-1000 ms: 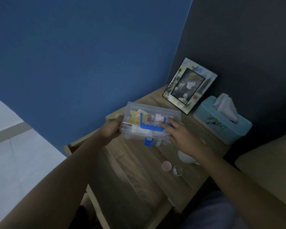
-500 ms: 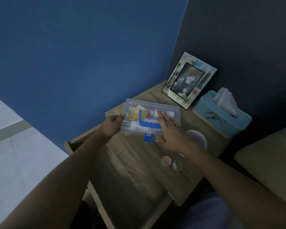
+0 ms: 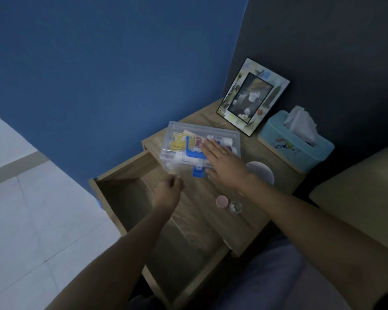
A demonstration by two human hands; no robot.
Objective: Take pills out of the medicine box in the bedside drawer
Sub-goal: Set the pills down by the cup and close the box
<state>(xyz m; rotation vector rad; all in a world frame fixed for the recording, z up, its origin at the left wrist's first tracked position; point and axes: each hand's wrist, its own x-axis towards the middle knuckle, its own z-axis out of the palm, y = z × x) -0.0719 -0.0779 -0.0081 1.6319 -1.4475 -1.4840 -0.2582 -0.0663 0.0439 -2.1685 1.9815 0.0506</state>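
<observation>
The clear plastic medicine box (image 3: 184, 143), with a blue handle and blue latch, lies flat on the wooden bedside table (image 3: 251, 218). Packets and small bottles show through its lid. My right hand (image 3: 222, 162) rests flat on the lid's right side, fingers spread. My left hand (image 3: 167, 193) hovers over the open drawer (image 3: 126, 193), just left of the box's near corner, fingers curled and holding nothing. A small clear cup with white pills (image 3: 235, 206) and a pink cap (image 3: 222, 201) sit on the table nearer to me.
A picture frame (image 3: 252, 95) leans against the dark wall at the back. A teal tissue box (image 3: 296, 144) stands to its right, and a white round dish (image 3: 261, 171) lies beside my right wrist. The blue wall is on the left, and a beige bed edge (image 3: 356, 198) on the right.
The box has been set down on the table. My left hand has let go of its left end and pulled back over the drawer. My right hand lies flatter on the lid.
</observation>
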